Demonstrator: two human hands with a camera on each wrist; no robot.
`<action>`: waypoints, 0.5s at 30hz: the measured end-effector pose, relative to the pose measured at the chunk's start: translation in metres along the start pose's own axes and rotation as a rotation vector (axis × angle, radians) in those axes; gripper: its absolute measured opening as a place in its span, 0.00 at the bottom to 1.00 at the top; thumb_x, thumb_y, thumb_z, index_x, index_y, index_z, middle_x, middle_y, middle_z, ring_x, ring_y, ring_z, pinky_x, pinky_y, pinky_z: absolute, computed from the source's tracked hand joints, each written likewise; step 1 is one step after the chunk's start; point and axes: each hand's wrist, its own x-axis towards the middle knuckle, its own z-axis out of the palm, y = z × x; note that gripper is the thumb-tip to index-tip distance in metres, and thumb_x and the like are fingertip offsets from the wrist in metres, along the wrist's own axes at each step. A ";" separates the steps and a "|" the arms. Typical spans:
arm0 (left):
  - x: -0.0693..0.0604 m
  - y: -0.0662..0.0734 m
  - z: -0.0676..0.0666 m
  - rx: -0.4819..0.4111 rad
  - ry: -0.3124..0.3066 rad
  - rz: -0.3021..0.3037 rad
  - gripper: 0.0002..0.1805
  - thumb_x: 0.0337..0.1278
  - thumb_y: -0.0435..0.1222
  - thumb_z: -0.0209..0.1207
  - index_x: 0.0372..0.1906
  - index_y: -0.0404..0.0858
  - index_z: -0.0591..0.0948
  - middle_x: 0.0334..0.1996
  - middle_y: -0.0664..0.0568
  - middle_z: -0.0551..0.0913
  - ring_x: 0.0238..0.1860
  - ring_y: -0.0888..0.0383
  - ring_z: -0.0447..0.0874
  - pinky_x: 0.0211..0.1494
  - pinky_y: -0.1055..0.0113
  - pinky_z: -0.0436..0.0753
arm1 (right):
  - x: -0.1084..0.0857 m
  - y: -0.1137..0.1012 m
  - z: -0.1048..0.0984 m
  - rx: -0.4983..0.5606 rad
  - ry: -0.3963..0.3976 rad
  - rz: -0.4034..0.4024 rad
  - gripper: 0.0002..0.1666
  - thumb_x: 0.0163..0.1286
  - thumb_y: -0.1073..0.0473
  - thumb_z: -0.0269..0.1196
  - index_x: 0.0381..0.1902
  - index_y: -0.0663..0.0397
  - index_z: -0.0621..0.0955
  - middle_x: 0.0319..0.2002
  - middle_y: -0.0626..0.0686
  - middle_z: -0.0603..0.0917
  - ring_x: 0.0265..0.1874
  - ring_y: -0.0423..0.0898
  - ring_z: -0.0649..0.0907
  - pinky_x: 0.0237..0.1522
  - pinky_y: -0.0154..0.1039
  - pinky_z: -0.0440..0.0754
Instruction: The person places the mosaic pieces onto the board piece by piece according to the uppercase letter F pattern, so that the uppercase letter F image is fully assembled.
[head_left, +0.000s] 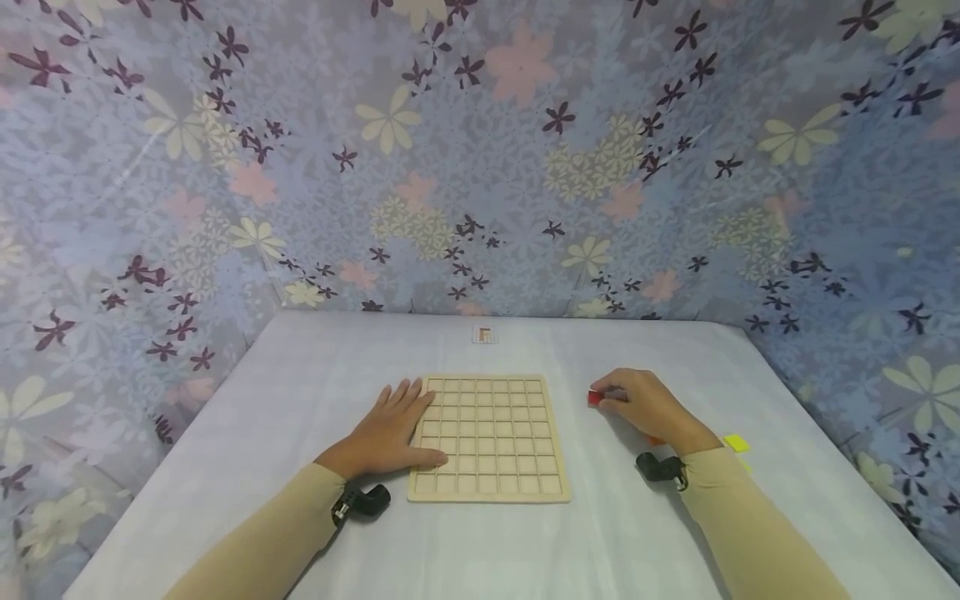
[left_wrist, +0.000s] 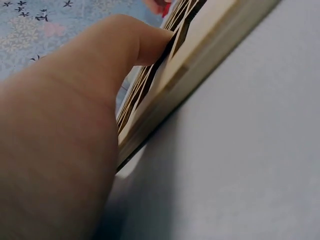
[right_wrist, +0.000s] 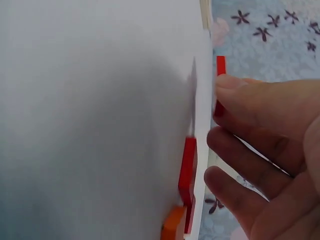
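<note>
A wooden grid board [head_left: 492, 440] with rows of square cells lies flat on the white-covered table. My left hand [head_left: 393, 432] rests on its left edge, fingers straight and spread, the thumb lying over the lower left cells. To the right of the board, my right hand [head_left: 645, 404] pinches a small red tile [right_wrist: 221, 65] between thumb and index finger, above the cloth. Below that hand in the right wrist view are another red tile [right_wrist: 187, 167] and an orange tile [right_wrist: 172, 224] on the table.
Yellow tiles [head_left: 737, 443] lie beside the right forearm, partly hidden by the sleeve. A small printed card [head_left: 485, 335] sits near the far edge of the white cloth [head_left: 360, 350]. Behind the table hangs a flowered curtain [head_left: 480, 167].
</note>
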 end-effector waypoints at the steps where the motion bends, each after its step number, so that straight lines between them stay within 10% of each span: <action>1: 0.001 0.000 -0.001 -0.003 0.003 0.002 0.65 0.55 0.76 0.58 0.84 0.34 0.57 0.83 0.35 0.47 0.82 0.37 0.40 0.80 0.40 0.39 | 0.001 -0.002 0.000 0.004 -0.001 -0.008 0.16 0.68 0.68 0.73 0.53 0.60 0.89 0.50 0.55 0.88 0.53 0.58 0.85 0.56 0.58 0.83; 15: 0.003 -0.003 0.002 -0.006 0.026 0.021 0.66 0.54 0.77 0.58 0.83 0.33 0.58 0.82 0.33 0.49 0.82 0.36 0.42 0.80 0.40 0.40 | 0.045 -0.036 0.008 -0.051 -0.006 -0.170 0.17 0.65 0.69 0.75 0.53 0.62 0.89 0.47 0.53 0.89 0.49 0.55 0.87 0.55 0.56 0.83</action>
